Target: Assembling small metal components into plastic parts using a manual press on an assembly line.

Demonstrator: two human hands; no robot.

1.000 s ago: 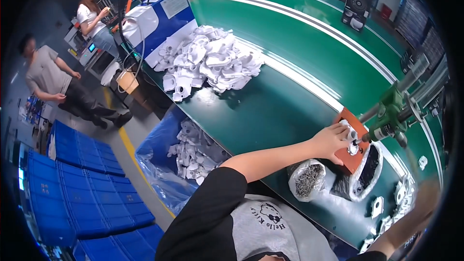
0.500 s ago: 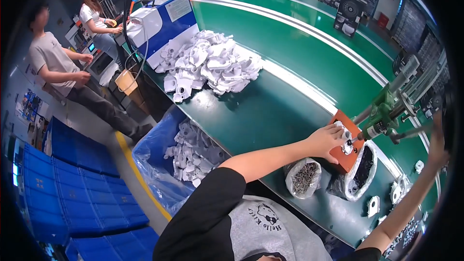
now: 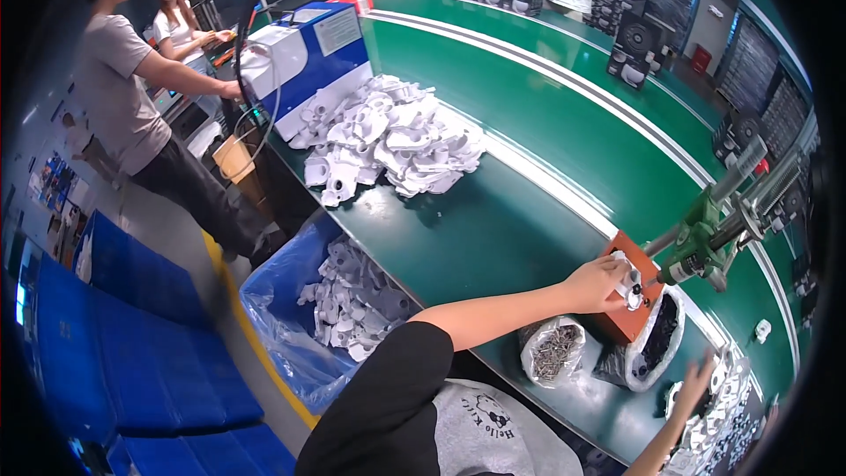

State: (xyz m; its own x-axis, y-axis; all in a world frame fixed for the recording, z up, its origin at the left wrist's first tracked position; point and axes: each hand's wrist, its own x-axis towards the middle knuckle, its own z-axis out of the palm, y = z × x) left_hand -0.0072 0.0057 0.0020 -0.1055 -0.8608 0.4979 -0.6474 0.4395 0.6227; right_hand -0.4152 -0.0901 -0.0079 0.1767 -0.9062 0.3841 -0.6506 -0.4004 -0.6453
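Observation:
My left hand (image 3: 599, 285) is closed around a white moulded plastic part (image 3: 632, 289), which sits on the orange block (image 3: 623, 324) with a dark piece on it. Over that block reaches the head of a green hand-lever press (image 3: 696, 247). My right hand (image 3: 696, 381) is off the lever, low at the right beside a group of white plastic parts (image 3: 718, 405). Its fingers look stretched out, with nothing visible in them. Two lined bags stand near the block, one of metal screws (image 3: 555, 353) and one of small black pieces (image 3: 659, 344).
A large heap of white parts (image 3: 388, 137) lies on the green table (image 3: 441, 229), beside a blue and white machine (image 3: 308, 62). Below the edge stands a plastic-lined blue bin (image 3: 291, 300) of similar parts. Blue crates (image 3: 167, 335) and two people are at the left.
My right hand has come down from the press lever to the white parts at the right. My left hand stays at the block, fingers more bent. A person at the left has stepped nearer the machine.

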